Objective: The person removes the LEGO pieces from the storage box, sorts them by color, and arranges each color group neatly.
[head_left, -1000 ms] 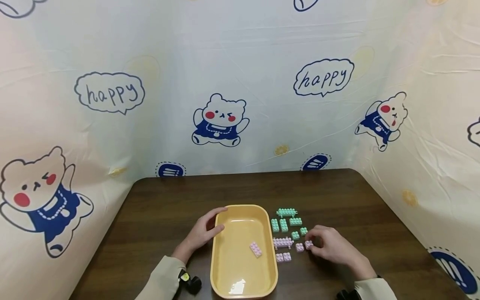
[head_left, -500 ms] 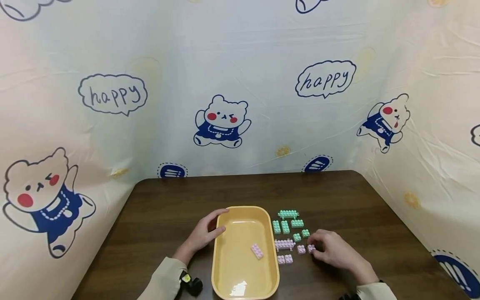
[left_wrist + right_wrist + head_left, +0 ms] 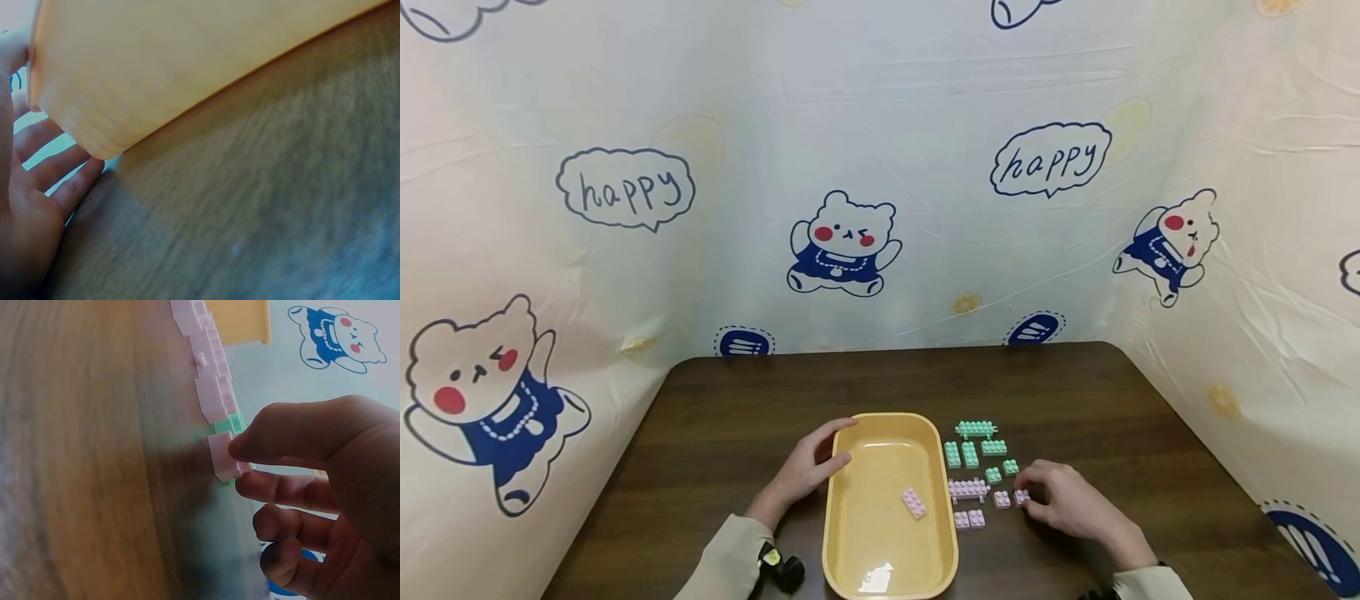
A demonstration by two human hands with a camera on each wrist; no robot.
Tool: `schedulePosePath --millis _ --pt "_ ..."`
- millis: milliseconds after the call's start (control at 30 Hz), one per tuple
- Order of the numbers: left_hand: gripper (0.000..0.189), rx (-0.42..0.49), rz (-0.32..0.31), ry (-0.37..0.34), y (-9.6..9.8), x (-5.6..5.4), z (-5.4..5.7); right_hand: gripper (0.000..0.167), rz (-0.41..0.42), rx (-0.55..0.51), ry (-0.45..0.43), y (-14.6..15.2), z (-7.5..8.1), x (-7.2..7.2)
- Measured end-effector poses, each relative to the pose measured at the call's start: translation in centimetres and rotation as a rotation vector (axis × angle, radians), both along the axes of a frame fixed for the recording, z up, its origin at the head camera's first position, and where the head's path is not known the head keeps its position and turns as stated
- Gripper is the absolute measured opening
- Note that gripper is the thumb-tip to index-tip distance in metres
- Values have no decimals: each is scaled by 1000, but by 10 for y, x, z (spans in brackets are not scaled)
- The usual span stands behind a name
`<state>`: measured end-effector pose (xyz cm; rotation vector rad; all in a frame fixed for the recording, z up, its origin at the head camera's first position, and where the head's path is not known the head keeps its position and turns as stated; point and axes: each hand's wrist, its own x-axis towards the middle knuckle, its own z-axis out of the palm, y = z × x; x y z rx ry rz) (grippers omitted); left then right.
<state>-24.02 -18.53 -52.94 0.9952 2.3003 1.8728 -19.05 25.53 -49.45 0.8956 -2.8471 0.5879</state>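
My left hand (image 3: 805, 465) grips the far left side of a yellow tray (image 3: 872, 533), thumb over the rim and fingers along the outside. The left wrist view shows those fingers around the tray's corner (image 3: 100, 147). Inside the tray lies one pink toy brick (image 3: 913, 502). To the right of it, my right hand (image 3: 1071, 504) pinches a small pink brick (image 3: 220, 455) between thumb and forefinger, low at the tabletop. The other fingers are loosely bent. Another small pink brick (image 3: 1002, 499) sits just left of the pinched one.
A long pink piece with side pegs (image 3: 967, 489) and two pink bricks (image 3: 968, 520) lie beside the tray's right wall. Several green bricks (image 3: 970, 454) and a long green piece (image 3: 976, 428) lie behind them. A patterned cloth (image 3: 925, 167) hangs around the dark wooden table (image 3: 737, 400).
The head view has shifted slightly, moving the whole scene a little right and down in the picture. Both hands and the bricks otherwise keep their places.
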Motion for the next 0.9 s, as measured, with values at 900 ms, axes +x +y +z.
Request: schedulePosePath --millis 900 --pt "48 -4 -18 11 3 12 20 23 173 -201 4 -61 49 -18"
